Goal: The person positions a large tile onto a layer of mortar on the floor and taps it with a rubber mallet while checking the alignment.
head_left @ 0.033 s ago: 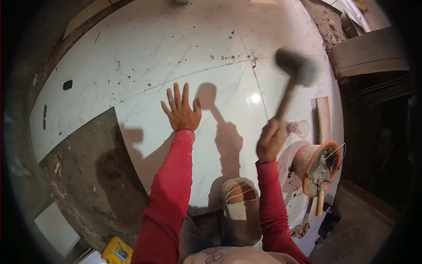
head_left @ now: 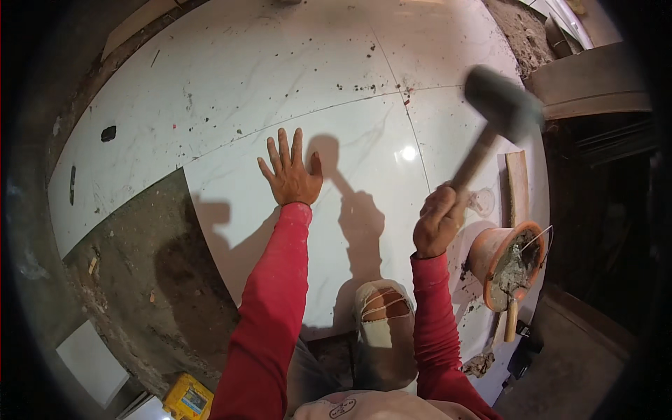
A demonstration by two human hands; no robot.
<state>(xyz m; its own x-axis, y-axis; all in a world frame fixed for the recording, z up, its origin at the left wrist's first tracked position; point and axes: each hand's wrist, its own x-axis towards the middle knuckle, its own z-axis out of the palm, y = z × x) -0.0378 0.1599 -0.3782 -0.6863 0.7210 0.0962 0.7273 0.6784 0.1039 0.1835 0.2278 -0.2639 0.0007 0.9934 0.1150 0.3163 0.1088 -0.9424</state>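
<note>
My left hand lies flat on a white marbled floor tile, its fingers spread and nothing under them but the tile. Raised over the right side of the floor, a mallet with a dark, blurred head tilts up and to the right. My right hand is wrapped round the lower end of its wooden handle. Shadows of the mallet and my arm fall on the tile between my hands. My knee, in torn trousers, is at the near edge of this tile.
Right of my right hand stands an orange bucket of grey mortar with a wooden-handled trowel in it, beside a wooden strip. At left is bare grey floor; a yellow device sits near it. Crumbs dot the far tiles.
The mallet and my right hand have shifted slightly right, and the mallet head looks larger. My left hand remains flat on the tile.
</note>
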